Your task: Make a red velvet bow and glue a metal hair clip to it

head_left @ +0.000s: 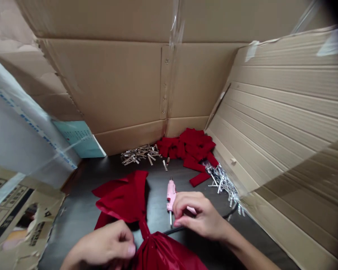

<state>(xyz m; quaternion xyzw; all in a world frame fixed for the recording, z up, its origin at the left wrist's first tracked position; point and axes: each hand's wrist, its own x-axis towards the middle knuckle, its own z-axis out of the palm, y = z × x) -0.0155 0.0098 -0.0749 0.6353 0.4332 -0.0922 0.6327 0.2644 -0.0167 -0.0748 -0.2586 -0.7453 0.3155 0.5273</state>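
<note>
The left hand (107, 245) is curled tight at the bottom of the view, thumb and fingers pinching the gathered middle of a red fabric bow (129, 198), just where the cloth narrows into a knot. One loop of the bow spreads up and to the left over the dark worktop (157, 172), and the other loop bunches shiny and crumpled beneath the wrist at the lower edge. The right hand (198, 213) lies just to the right of the knot, fingers bent and closed around the handle of a pink glue gun (171, 193), whose nozzle points away from the person; a dark cord trails from it under the hand. Beyond the glue gun, a lone red fabric strip (199, 179) lies on the worktop, and behind it a pile of red fabric pieces (190, 146) sits against the back wall. Left of that pile is a heap of metal hair clips (139, 153), and to the right a second heap of silver clips (224, 183) runs along the foot of a corrugated cardboard sheet (284, 123). Cardboard panels (115, 86) wall in the space behind.
</note>
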